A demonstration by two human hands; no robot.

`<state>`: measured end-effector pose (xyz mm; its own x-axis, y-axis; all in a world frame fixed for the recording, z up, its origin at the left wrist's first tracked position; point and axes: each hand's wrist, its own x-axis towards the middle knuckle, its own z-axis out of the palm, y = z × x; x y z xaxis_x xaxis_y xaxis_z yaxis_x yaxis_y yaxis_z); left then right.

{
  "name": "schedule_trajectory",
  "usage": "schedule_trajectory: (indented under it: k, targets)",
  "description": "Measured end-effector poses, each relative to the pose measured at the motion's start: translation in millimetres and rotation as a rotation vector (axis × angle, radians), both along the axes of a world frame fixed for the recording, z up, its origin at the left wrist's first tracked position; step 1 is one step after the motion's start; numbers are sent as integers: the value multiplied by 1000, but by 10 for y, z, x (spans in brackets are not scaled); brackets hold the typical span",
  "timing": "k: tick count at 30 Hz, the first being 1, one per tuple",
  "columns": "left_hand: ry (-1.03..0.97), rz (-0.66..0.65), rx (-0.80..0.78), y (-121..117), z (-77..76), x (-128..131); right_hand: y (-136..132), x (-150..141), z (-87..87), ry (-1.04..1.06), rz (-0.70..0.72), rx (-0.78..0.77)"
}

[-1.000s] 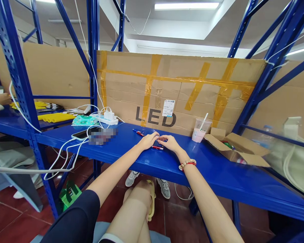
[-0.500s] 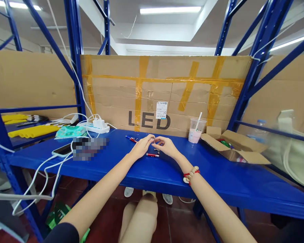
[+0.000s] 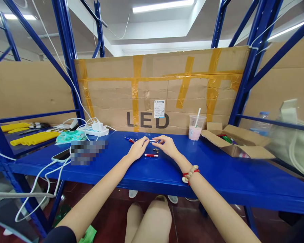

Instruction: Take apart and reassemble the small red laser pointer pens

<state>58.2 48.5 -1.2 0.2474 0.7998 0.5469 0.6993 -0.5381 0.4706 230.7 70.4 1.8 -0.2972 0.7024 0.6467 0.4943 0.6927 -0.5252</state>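
Observation:
Above the blue shelf top, my left hand (image 3: pixel 138 148) and my right hand (image 3: pixel 167 144) face each other, fingertips pinched. Between them they hold a small silvery, ring-like metal piece (image 3: pixel 153 141); its exact kind is too small to make out. Just below the fingers lie several small round metal pieces (image 3: pixel 156 150) that look like button cells. Nearer to me rests a slim red penlight-like tube (image 3: pixel 151 155) with silver ends. Beyond my left hand are blue and red tubes (image 3: pixel 130 139) of similar shape, partly covered by that hand.
An open cardboard box (image 3: pixel 239 140) with small colourful items stands at the right. Beside it is a plastic cup (image 3: pixel 194 130) with a straw. On the left are a phone (image 3: pixel 61 155), white cables and a power strip (image 3: pixel 91 131). A large carton (image 3: pixel 111 94) closes off the back.
My hands have drawn slightly apart at the fingertips, and the silvery piece now shows stretched between them. The camera view has shifted and tilted a little.

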Motion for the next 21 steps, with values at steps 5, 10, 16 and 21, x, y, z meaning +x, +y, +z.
schedule_trajectory:
  k: [5, 10, 16, 21]
  targets:
    - [-56, -7, 39, 2, 61, 94, -136, 41, 161, -6, 35, 22]
    - [-171, -180, -50, -42, 211, 247, -247, 223, 336, 22, 138, -69]
    - [-325, -301, -338, 126, 254, 392, -53, 376, 361, 101, 259, -330]
    - [-480, -292, -511, 364, 338, 467, 163, 343, 371, 182, 283, -397]
